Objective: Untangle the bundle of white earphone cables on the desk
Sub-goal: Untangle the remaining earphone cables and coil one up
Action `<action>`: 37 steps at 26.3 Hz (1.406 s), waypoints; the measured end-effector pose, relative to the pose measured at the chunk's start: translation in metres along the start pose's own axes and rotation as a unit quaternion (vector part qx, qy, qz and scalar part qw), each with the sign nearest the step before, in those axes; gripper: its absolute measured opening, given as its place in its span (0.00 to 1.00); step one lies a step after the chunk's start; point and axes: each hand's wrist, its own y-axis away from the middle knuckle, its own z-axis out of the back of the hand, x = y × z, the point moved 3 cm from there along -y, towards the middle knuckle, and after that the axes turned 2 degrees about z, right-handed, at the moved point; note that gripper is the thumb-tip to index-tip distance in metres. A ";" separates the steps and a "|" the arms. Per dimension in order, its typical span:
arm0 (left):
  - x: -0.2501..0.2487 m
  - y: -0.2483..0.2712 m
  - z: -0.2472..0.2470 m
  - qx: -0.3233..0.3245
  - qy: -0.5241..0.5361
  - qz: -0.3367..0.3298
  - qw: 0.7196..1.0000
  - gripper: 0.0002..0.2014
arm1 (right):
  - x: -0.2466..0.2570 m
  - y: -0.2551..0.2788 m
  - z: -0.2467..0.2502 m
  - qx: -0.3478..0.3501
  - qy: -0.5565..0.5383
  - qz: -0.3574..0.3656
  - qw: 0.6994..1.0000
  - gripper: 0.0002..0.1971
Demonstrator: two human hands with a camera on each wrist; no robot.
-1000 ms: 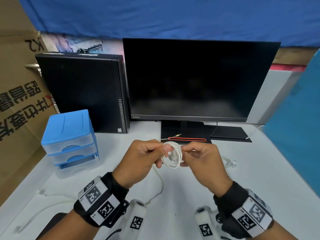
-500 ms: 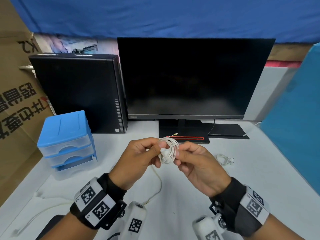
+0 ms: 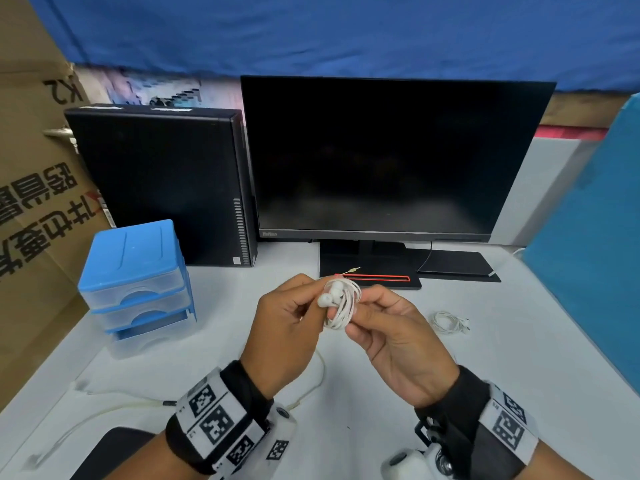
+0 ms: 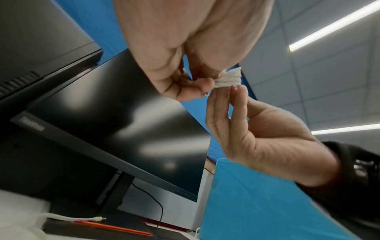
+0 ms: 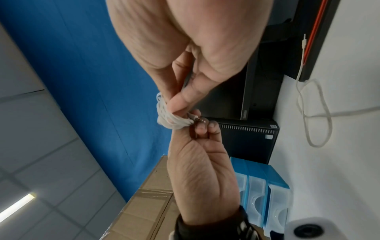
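Left hand (image 3: 289,320) and right hand (image 3: 398,336) both pinch the coiled white earphone bundle (image 3: 341,303), held above the desk (image 3: 519,358) before the monitor (image 3: 391,157). Second earphone coil (image 3: 448,322) lies on the desk, right of the hands.

middle: hands (image 3: 343,327) holding cable bundle (image 3: 341,303)
12 o'clock: screen (image 3: 391,157)
10 o'clock: drawers (image 3: 135,282), computer (image 3: 162,181) behind
3 o'clock: small cable (image 3: 448,322)

Matt white cables (image 3: 341,303), glossy black monitor (image 3: 391,161)
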 end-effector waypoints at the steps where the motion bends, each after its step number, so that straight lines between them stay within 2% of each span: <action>1: 0.002 0.002 -0.001 0.004 -0.023 -0.027 0.999 0.12 | -0.002 0.000 -0.001 0.011 0.013 -0.010 1.000 0.08; 3: 0.005 0.003 -0.001 0.015 -0.049 -0.049 0.997 0.15 | -0.003 0.000 -0.002 0.040 0.006 -0.037 0.999 0.08; 6: 0.008 -0.002 0.006 -0.016 -0.086 -0.034 0.996 0.11 | -0.001 -0.001 -0.002 0.060 -0.080 -0.063 0.993 0.18; 7: 0.006 -0.002 0.006 -0.015 -0.099 -0.035 0.994 0.11 | -0.001 -0.001 -0.002 0.057 -0.078 -0.057 0.994 0.19; 9: 0.004 0.000 0.002 0.011 -0.101 -0.034 0.994 0.11 | -0.003 -0.004 0.003 0.017 0.052 -0.008 0.998 0.17; 11: 0.006 0.001 0.000 0.019 -0.088 -0.018 0.996 0.11 | -0.005 -0.004 0.005 -0.033 0.195 0.040 0.979 0.10; 13: 0.009 -0.001 0.002 0.002 -0.072 0.014 0.997 0.10 | -0.006 -0.003 0.004 -0.050 0.237 0.043 0.969 0.06; 16: 0.013 -0.004 0.003 -0.012 -0.051 0.054 0.997 0.10 | -0.006 -0.003 0.006 -0.083 0.255 0.038 0.963 0.10; 18: 0.019 -0.006 -0.002 -0.011 -0.045 0.100 0.994 0.09 | -0.005 -0.005 0.011 -0.120 0.279 0.067 0.950 0.10; 20: 0.033 -0.009 -0.010 0.001 -0.011 0.184 0.983 0.09 | -0.004 -0.007 0.020 -0.157 0.286 0.085 0.941 0.08; 22: 0.051 -0.012 -0.024 0.041 0.035 0.272 0.961 0.11 | -0.002 -0.008 0.035 -0.186 0.285 0.079 0.937 0.06; 24: 0.069 -0.016 -0.040 0.086 0.035 0.319 0.943 0.10 | -0.003 -0.012 0.056 -0.202 0.294 0.051 0.933 0.04; 27: 0.094 -0.026 -0.066 0.122 -0.043 0.338 0.932 0.11 | -0.008 -0.016 0.091 -0.227 0.332 -0.007 0.916 0.04; 30: 0.105 -0.037 -0.091 0.161 -0.130 0.350 0.914 0.13 | -0.011 -0.018 0.119 -0.246 0.381 -0.035 0.891 0.05; 33: 0.108 -0.044 -0.115 0.196 -0.177 0.359 0.895 0.12 | -0.005 -0.017 0.140 -0.239 0.466 -0.064 0.850 0.07; 37: 0.108 -0.046 -0.143 0.239 -0.286 0.334 0.866 0.14 | 0.003 -0.011 0.158 -0.228 0.544 -0.113 0.799 0.09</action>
